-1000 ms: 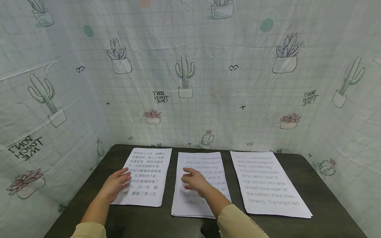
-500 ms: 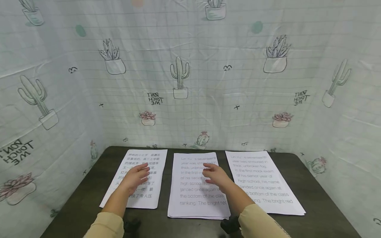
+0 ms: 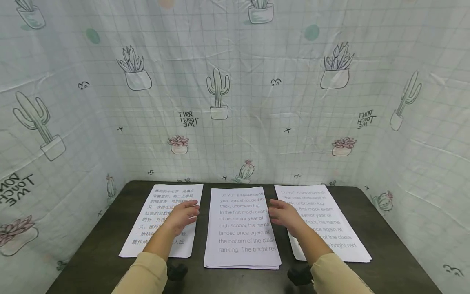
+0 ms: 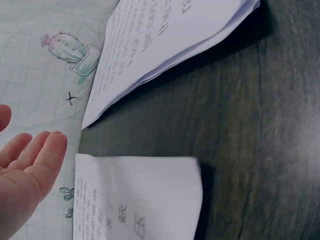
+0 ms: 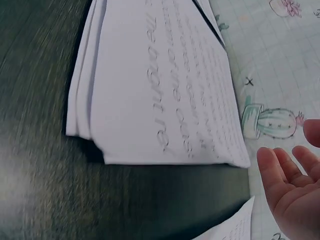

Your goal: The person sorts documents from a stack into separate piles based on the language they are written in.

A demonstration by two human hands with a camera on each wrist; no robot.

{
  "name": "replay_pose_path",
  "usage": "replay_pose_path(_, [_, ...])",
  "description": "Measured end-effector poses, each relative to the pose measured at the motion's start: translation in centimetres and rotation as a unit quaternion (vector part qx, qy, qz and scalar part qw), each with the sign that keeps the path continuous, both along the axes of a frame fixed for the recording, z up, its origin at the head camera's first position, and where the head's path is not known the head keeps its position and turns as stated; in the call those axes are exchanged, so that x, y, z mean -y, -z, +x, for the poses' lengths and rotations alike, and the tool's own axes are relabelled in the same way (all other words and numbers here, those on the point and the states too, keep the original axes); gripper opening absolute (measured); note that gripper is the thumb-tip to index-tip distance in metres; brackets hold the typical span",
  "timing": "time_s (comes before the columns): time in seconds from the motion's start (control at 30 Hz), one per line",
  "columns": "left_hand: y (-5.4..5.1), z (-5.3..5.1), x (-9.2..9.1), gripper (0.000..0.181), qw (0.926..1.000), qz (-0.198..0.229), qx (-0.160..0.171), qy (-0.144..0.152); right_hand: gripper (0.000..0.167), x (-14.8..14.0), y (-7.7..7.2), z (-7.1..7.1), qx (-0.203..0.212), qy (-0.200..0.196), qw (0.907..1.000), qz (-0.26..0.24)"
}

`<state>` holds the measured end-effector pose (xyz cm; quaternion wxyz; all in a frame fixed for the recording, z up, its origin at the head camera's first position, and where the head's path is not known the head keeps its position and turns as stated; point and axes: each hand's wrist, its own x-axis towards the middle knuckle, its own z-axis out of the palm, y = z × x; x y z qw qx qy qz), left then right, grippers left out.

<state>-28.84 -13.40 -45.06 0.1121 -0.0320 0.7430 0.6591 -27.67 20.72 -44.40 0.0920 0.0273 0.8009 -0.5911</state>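
Three sets of printed paper lie side by side on a dark table. The middle paper stack [image 3: 242, 228], in English print, has several sheets whose edges do not quite line up. My left hand [image 3: 181, 216] hovers over the right part of the Chinese-print paper [image 3: 161, 200], fingers loosely extended toward the middle stack. My right hand [image 3: 284, 214] is held between the middle stack and the right-hand English paper [image 3: 330, 228], partly covering the latter. Both wrist views show relaxed fingers [image 4: 47, 155] with nothing held; the right fingers [image 5: 272, 170] look the same.
The dark wooden table [image 3: 249, 281] has a wood grain. Behind and at both sides hangs a pale curtain [image 3: 249, 143] with cactus drawings. Dark rounded objects [image 3: 177, 271] show beneath the forearms, next to the tan sleeves [image 3: 147, 269].
My right hand has moved right, off the middle stack, to beside it. The left hand has moved right across the Chinese-print paper. The head view has shifted slightly.
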Motion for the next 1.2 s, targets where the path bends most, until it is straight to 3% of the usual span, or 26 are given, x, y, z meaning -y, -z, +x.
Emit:
replay_pose_path(0.3, [0.6, -0.1, -1.1, 0.052, 0.9996, 0.006, 0.022, 0.016, 0.052, -1.2, 1.3, 0.0, 0.018, 0.028, 0.9994, 0.008])
replay_pose_path(0.6, [2.1, 0.1, -2.2, 0.051, 0.9991, 0.015, 0.039, 0.003, 0.052, -1.6, 2.5, 0.2, 0.048, 0.050, 0.9972, 0.025])
replay_pose_path(0.97, [2.7, 0.2, -3.1, 0.051, 0.9993, 0.015, 0.035, -0.002, 0.051, -1.3, 3.1, 0.2, 0.057, 0.036, 0.9975, 0.022])
replay_pose_path(1.2, [3.1, 0.1, -3.2, 0.052, 0.9982, 0.010, 0.059, -0.004, 0.050, -0.9, 3.7, 0.3, 0.060, 0.028, 0.9974, 0.028])
